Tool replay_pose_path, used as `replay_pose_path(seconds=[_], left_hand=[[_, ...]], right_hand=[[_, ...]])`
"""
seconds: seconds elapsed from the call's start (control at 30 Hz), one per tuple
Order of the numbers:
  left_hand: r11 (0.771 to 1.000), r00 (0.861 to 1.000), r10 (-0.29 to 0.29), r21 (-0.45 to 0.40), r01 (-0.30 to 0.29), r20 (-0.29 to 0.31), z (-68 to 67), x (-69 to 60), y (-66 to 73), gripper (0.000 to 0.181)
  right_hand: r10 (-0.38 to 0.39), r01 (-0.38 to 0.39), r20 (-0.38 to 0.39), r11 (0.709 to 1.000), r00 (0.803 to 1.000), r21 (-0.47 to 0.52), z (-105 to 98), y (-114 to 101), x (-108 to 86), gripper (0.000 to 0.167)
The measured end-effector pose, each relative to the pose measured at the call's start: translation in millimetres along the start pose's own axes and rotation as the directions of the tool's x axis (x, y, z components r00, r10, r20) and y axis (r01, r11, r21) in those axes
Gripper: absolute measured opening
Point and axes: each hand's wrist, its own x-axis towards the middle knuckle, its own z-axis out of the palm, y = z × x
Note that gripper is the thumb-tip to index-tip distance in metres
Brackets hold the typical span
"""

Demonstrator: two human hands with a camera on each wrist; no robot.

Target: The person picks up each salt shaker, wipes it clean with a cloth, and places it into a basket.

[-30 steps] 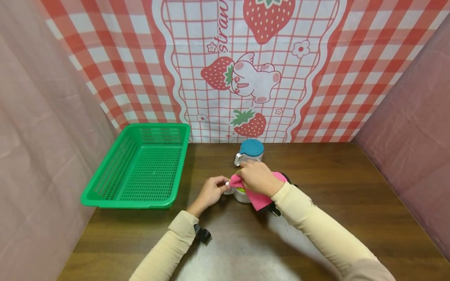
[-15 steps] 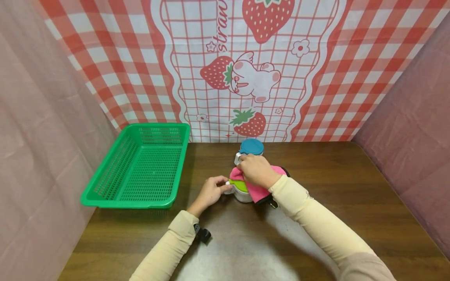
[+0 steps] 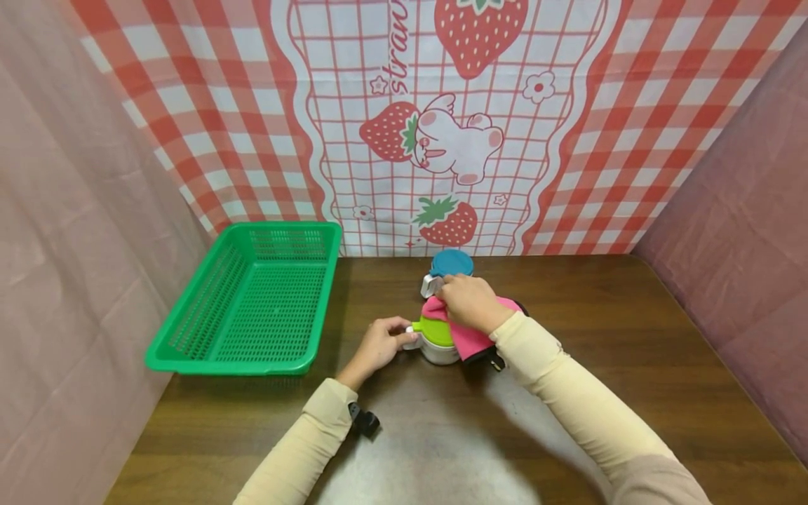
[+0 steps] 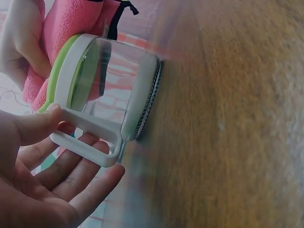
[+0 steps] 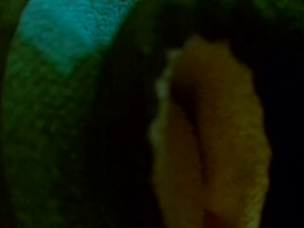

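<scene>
Just past the fingers of the right hand point(image 3: 468, 300) stands a blue-lidded jar point(image 3: 452, 265), its white handle turned toward the left hand's side and its body mostly hidden behind those fingers. Out to the left of the left hand point(image 3: 379, 345), well apart from it, sits a green basket point(image 3: 271, 315). Beyond both grips hangs a red-and-white checked backdrop point(image 3: 555, 147) printed with strawberries, and pinkish drapes point(image 3: 738, 210) hang at either side.

The left hand grips the white handle point(image 4: 80, 148) of a green-lidded jar point(image 3: 438, 342), thumb on top and fingers behind it; the jar stands upright on the table point(image 3: 606, 351), between the two hands. The right hand holds a bunched pink cloth point(image 3: 470, 341) against the lid's far right part, so hand and cloth block that part from the head view (the right wrist view is too dark and blurred to help).

The cloth is fuzzy and terry-like, with black edging and a small black loop at a corner. The gripped jar is round and see-through above a pale base with a dark ridged edge; its handle is a smooth, squared loop. The basket is a perforated rectangle with sloping walls, and the table below the hands is brown and wood-grained.
</scene>
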Motion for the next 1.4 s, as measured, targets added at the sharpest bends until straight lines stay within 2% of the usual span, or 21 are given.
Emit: replay_pose_path(seconds=[0.17, 0.33, 0.7, 0.87, 1.4], left_hand=[[1.000, 1.000, -0.015, -0.010, 0.015, -0.004, 1.8, 0.3, -0.3, 0.016], [1.000, 1.000, -0.014, -0.006, 0.014, -0.007, 1.1, -0.3, 1.1, 0.017], [1.000, 1.000, -0.027, -0.005, 0.027, -0.012, 0.9, 0.4, -0.6, 0.020], [0.999, 0.999, -0.036, -0.003, 0.036, -0.017, 1.2, 0.8, -1.7, 0.020], [0.998, 0.998, -0.059, -0.010, 0.059, -0.024, 2.2, 0.5, -1.5, 0.019]], right_hand=[[0.017, -0.017, 0.003, 1.000, 1.000, 0.010, -2.0, 5.0, -4.8, 0.012], [0.014, -0.013, -0.027, 0.999, 1.000, 0.040, -1.3, 11.5, -12.5, 0.005], [-0.014, 0.023, -0.080, 0.994, 0.997, 0.111, 2.2, 21.4, -33.8, 0.015], [-0.010, 0.022, -0.087, 0.990, 0.996, 0.139, 2.7, 23.0, -41.1, 0.014], [-0.024, 0.039, -0.098, 0.988, 0.995, 0.148, 2.8, 18.2, -56.7, 0.017]])
